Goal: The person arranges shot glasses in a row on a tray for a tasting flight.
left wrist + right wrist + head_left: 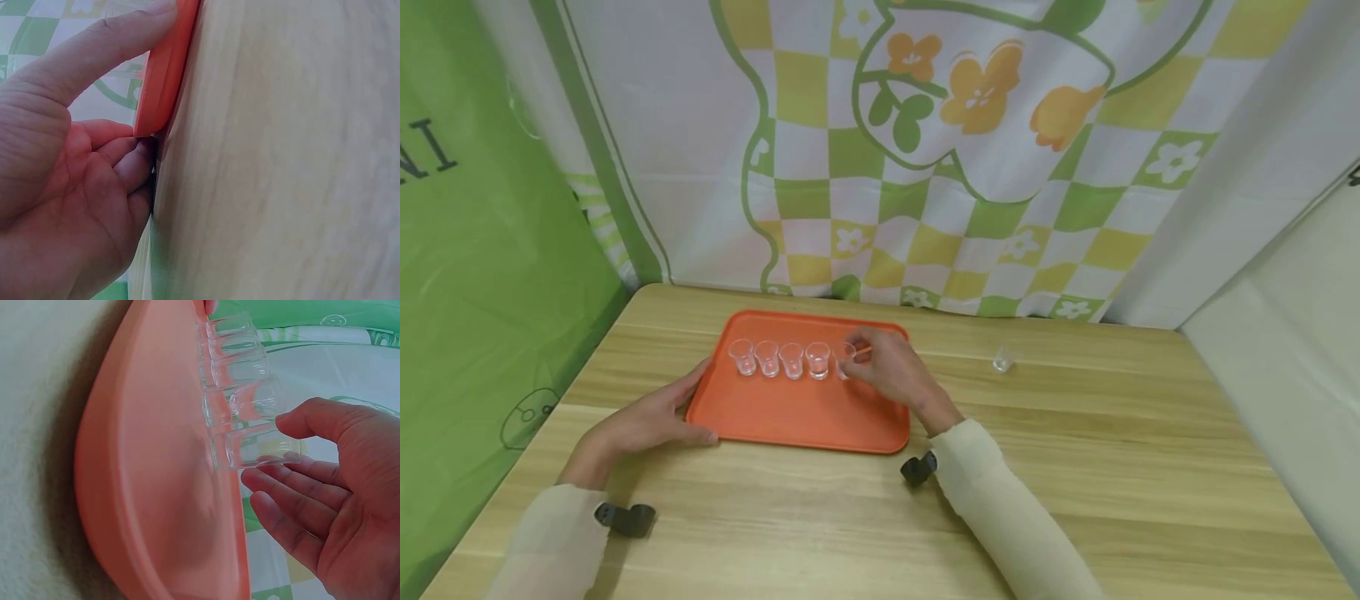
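An orange tray (805,417) lies on the wooden table with a row of several small clear shot glasses (767,358) standing on it. My left hand (651,421) holds the tray's left end, thumb (119,50) along the front rim and curled fingers against the side. My right hand (891,367) reaches over the tray's right side and pinches the rightmost shot glass (256,447) near its rim, between thumb and fingers. This glass stands close beside its neighbour (817,360). In the head view the fingers partly hide it.
Another small clear glass (1002,360) sits on the table (1075,467), right of the tray. A patterned curtain (925,208) hangs along the table's back edge. Green fabric (490,250) hangs on the left, a pale wall (1285,275) on the right.
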Available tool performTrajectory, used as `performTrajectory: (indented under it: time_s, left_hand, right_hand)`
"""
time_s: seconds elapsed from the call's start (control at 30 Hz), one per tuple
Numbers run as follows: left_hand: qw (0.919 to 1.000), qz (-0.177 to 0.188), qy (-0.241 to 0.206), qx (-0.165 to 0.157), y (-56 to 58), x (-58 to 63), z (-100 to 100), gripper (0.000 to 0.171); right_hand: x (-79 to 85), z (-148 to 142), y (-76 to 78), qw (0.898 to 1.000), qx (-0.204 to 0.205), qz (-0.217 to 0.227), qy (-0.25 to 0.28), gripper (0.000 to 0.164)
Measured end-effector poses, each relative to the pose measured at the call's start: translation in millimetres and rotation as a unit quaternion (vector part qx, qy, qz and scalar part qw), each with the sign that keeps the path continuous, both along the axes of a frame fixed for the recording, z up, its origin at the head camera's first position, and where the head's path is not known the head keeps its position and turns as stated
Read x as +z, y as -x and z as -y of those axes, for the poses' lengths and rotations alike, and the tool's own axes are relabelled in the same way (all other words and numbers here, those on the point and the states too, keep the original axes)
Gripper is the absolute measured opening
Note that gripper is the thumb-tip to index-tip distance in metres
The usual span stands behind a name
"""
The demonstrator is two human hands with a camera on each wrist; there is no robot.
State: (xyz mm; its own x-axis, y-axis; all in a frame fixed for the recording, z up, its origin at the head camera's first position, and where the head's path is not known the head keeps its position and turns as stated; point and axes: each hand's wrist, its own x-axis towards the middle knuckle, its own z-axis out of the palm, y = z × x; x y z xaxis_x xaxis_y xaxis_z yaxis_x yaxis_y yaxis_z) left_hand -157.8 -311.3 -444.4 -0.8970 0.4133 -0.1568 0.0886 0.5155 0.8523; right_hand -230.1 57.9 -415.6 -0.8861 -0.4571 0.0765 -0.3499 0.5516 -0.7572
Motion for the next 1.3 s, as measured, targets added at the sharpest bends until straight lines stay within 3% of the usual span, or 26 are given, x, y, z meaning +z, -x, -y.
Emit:
performTrajectory:
  time_s: [1.07,1.3]
  left_hand:
    - [1.0000,0.004,-0.005,-0.001,-0.9,0.9,0.7,0.120]
    - [0.9999,0.004,-0.010,-0.002,-0.4,0.1,0.2,0.120]
  right_hand:
    - [-2.6,3.5,-0.7,1.000,0.007,0.000,0.001,0.028]
    - [-3.7,2.0,0.1,1.000,0.007,0.007,0.003,0.036]
